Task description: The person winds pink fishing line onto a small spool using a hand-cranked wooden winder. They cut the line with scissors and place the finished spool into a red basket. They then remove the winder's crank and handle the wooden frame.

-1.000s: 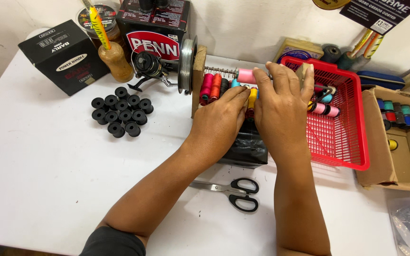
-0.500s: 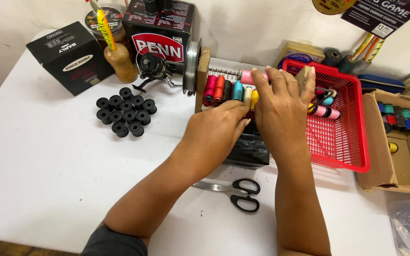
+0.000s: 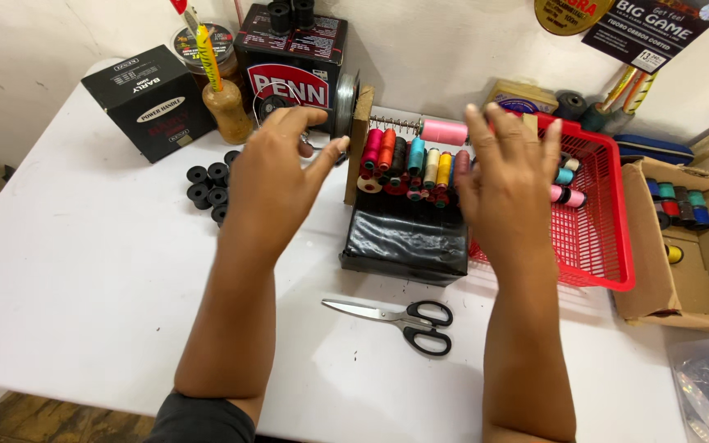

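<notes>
A rack of coloured thread spools (image 3: 410,164) stands on a black block (image 3: 404,238) in the middle of the white table (image 3: 84,271). My left hand (image 3: 276,176) hovers open to the left of the rack, over a cluster of small black bobbins (image 3: 209,184). My right hand (image 3: 506,184) hovers open to the right of the rack, over the near-left edge of a red mesh basket (image 3: 596,238). Neither hand holds anything. A pink spool (image 3: 443,131) lies across the rack's top.
Black-handled scissors (image 3: 404,316) lie in front of the block. At the back stand a black box (image 3: 151,102), a dark red box with a fishing reel (image 3: 293,74) and a brown jar (image 3: 227,111). A cardboard box of spools (image 3: 687,238) sits at the right.
Both hands have lifted off the thread rack and spread apart, the left hand moving left, the right hand right. The rack of spools is now uncovered.
</notes>
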